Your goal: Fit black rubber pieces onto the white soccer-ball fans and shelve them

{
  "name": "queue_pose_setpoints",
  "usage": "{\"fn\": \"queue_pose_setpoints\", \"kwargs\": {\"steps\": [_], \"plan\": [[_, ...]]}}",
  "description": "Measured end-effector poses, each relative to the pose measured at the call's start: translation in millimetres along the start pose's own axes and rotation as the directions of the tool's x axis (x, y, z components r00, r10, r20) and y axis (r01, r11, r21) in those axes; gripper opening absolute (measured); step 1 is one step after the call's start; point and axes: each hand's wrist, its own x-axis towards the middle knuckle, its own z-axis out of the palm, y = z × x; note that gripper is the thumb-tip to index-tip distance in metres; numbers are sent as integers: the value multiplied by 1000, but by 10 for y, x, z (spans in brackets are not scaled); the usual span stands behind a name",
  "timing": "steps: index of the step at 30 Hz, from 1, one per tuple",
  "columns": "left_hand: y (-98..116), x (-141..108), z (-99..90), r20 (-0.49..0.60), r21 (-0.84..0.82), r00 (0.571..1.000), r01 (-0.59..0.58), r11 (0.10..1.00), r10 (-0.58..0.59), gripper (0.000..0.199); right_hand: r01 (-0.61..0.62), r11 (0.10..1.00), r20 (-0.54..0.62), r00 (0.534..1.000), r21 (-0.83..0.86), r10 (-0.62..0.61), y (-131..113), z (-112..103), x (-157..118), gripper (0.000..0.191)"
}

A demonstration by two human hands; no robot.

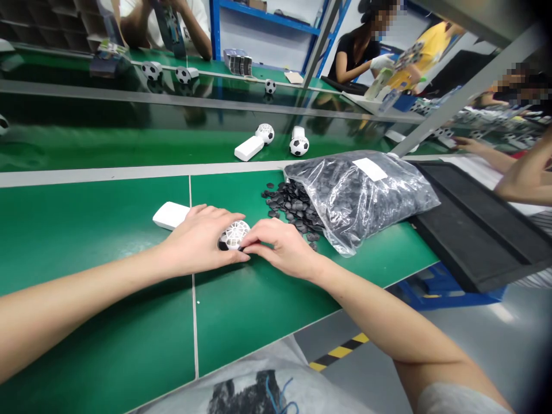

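Observation:
My left hand (202, 238) is closed around a small toy soccer ball (236, 234), white with an open lattice on top and black patches on its side. A white block-shaped body (170, 215) extends from behind that hand; the joint between them is hidden. Thumb and fingers of my right hand (280, 244) pinch at the ball's right lower side, where a bit of a small black piece shows at the fingertips. Beyond the right hand, a heap of flat black pieces (295, 204) spills from a clear plastic bag (366, 192) with a white label.
Two more white units with soccer balls (264, 134) (299, 145) lie on the green conveyor belt (172, 144) behind a pale rail (129, 173). A black tray (483, 230) sits at the right. People work across the line and at the right. A slanted metal post (448, 95) stands there.

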Motion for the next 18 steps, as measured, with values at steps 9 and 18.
{"fn": "queue_pose_setpoints", "kwargs": {"steps": [9, 18], "plan": [[51, 30, 22, -54, -66, 997, -57, 996, 54, 42, -266, 948, -6, 962, 172, 271, 71, 77, 3, 26], [-129, 19, -87, 117, -119, 985, -110, 987, 124, 60, -417, 808, -90, 903, -415, 420, 458, -197, 76, 14]]}}
